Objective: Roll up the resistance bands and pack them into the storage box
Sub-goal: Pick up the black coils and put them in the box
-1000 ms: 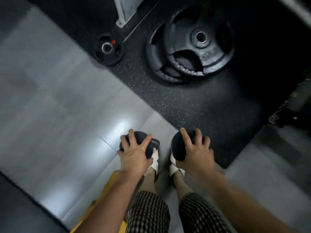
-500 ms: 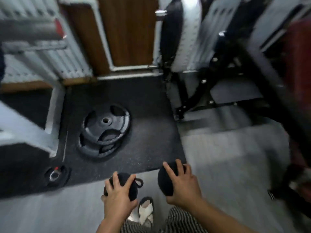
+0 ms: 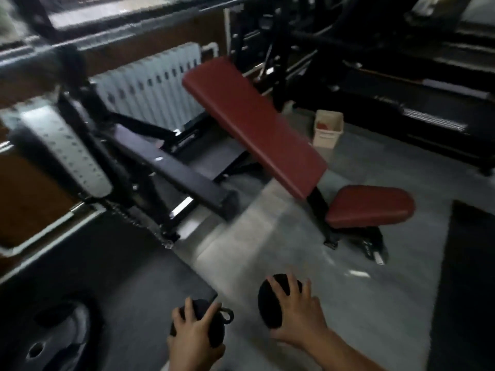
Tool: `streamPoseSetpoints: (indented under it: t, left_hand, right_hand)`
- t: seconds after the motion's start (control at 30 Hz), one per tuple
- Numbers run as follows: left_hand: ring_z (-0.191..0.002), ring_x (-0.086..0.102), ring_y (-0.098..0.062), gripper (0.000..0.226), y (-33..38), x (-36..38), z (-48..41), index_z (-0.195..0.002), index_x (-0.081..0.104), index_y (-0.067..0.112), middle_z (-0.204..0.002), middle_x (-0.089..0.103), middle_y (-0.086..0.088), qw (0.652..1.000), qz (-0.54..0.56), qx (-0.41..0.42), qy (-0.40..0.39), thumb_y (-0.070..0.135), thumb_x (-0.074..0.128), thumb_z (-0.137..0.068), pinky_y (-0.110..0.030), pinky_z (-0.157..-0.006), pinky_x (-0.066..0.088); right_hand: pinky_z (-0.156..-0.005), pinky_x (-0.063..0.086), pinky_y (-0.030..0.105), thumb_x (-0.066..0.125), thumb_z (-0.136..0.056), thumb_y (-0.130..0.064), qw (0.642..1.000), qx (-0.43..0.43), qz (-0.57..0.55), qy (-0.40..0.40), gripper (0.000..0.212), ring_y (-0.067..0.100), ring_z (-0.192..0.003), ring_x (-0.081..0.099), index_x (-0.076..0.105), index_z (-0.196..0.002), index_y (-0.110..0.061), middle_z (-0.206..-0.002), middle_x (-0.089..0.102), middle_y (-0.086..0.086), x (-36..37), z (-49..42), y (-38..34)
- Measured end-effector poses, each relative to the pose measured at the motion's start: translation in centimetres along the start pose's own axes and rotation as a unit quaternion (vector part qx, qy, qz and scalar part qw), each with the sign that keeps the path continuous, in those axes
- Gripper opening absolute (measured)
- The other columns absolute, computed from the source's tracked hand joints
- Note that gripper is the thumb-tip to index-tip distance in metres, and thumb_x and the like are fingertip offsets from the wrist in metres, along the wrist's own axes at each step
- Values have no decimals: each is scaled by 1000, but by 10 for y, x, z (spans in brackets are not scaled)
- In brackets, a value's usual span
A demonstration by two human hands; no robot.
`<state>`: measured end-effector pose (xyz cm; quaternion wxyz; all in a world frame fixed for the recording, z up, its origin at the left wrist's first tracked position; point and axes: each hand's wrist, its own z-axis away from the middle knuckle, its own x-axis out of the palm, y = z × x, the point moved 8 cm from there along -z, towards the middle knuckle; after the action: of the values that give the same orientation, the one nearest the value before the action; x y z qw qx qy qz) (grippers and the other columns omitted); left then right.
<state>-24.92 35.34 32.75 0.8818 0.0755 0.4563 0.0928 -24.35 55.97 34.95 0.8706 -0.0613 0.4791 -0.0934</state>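
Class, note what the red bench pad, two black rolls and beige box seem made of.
Red bench pad: likely vinyl or leatherette, smooth with soft sheen. Left roll and right roll: matte black, probably fabric; blur leaves it open. Beige box: likely plastic, smooth moulded rim.

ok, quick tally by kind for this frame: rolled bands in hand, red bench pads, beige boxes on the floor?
Rolled black bands: 2, the left roll gripped by the left hand and the right roll gripped by the right hand
Red bench pads: 2, the backrest and the seat
Beige box: 1
Total: 5
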Motion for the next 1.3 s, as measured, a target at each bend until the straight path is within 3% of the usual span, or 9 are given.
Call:
streamPoseSetpoints:
  t: [0.17,0.3,0.43,0.67,0.83,1.03,1.3]
  left_hand:
    - [-133,13,-35,74,174,23,-18,-132,25,51,-147,3,-5,996,-14,87,29,42,67,-71,-47,-100,39]
    - [-130,12,-32,77,287,32,-30,-132,24,52,-144,3,-3,990,-35,134,39,42,68,-70,-52,-94,43]
    - [-130,13,-33,77,377,27,-55,-132,25,50,-144,5,-4,982,-55,172,56,43,67,-68,-55,-93,43]
    - [-132,14,-33,79,536,14,-136,-136,26,44,-146,9,-6,976,-20,198,91,44,69,-69,-50,-97,41]
    - [-138,5,-39,82,675,3,-198,-141,22,42,-153,0,-13,977,32,205,42,40,69,-74,-48,-105,33]
    - [-135,10,-40,80,819,-12,-253,-139,26,41,-151,2,-11,973,82,218,10,36,70,-72,-54,-103,33]
    - [-130,18,-36,75,946,-31,-340,-136,32,40,-148,7,-10,974,134,169,74,31,71,-73,-51,-103,35]
  right_hand:
    - [-103,37,46,65,-71,-55,988,83,-82,98,104,39,-134,13,-8,-144,-40,-152,-2,6,-67,27,174]
    - [-102,38,46,66,-70,-54,971,139,-139,137,108,40,-136,7,-11,-143,-41,-152,-6,4,-110,43,289]
    - [-97,43,44,68,-67,-54,958,172,-163,164,109,38,-133,13,-10,-143,-42,-151,-3,4,-136,41,379]
    - [-93,45,42,67,-66,-52,954,190,-161,169,107,36,-130,16,-6,-143,-41,-149,-1,4,-191,-14,512]
    - [-95,44,42,66,-67,-53,954,205,-147,161,105,34,-130,15,-6,-143,-41,-149,-1,4,-258,-51,609]
    - [-94,44,43,67,-67,-55,947,233,-140,171,105,34,-128,19,-4,-142,-40,-147,1,4,-332,-91,724]
    - [-96,42,44,70,-67,-51,964,167,-125,167,103,35,-130,19,0,-142,-38,-150,4,4,-402,-196,855]
